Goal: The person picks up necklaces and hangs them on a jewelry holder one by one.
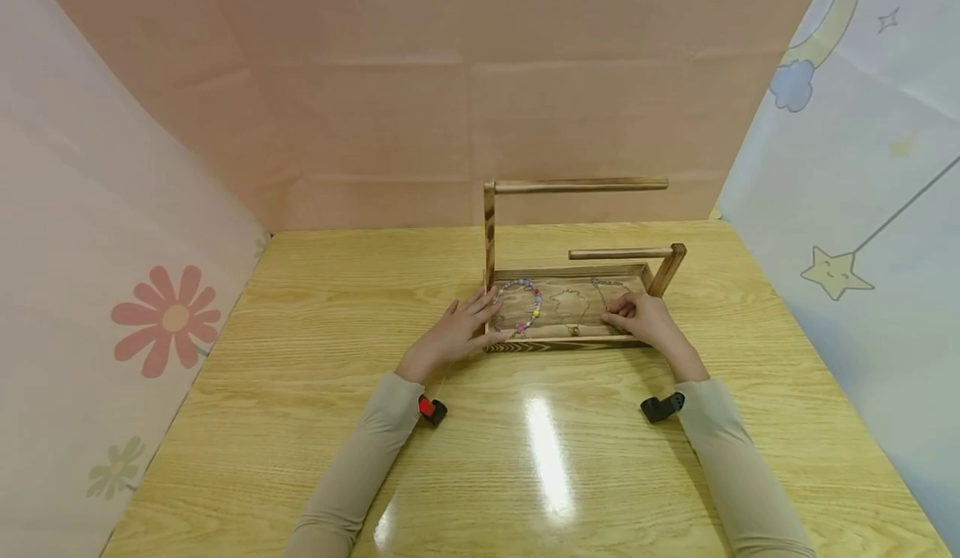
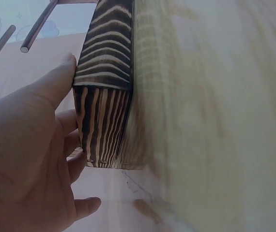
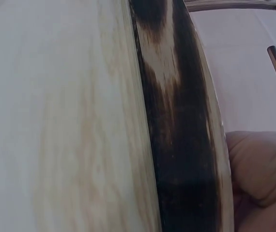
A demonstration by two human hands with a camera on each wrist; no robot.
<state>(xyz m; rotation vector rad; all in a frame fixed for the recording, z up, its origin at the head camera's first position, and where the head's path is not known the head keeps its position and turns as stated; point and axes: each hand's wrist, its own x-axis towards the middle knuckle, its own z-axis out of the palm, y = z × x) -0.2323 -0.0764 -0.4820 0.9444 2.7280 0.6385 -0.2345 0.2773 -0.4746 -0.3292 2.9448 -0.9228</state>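
A wooden jewellery stand's tray (image 1: 577, 343), with dark burnt grain, sits on the table. In the head view my left hand (image 1: 455, 331) rests at the tray's left end, fingers spread. The left wrist view shows its thumb (image 2: 60, 79) against the tray's upper edge. Inside the tray, just right of that hand, lies a colourful beaded bracelet (image 1: 538, 300). My right hand (image 1: 641, 318) reaches into the right part and pinches a thin chain bracelet (image 1: 600, 291), partly hidden by the fingers. A fine gold chain (image 1: 572, 296) lies between the two bracelets.
A tall post on the left carries a long upper bar (image 1: 581, 185); a shorter right post holds a lower bar (image 1: 621, 253) above the tray. The wooden table (image 1: 600, 475) extends around the stand. A peach backdrop (image 1: 375, 125) hangs behind it.
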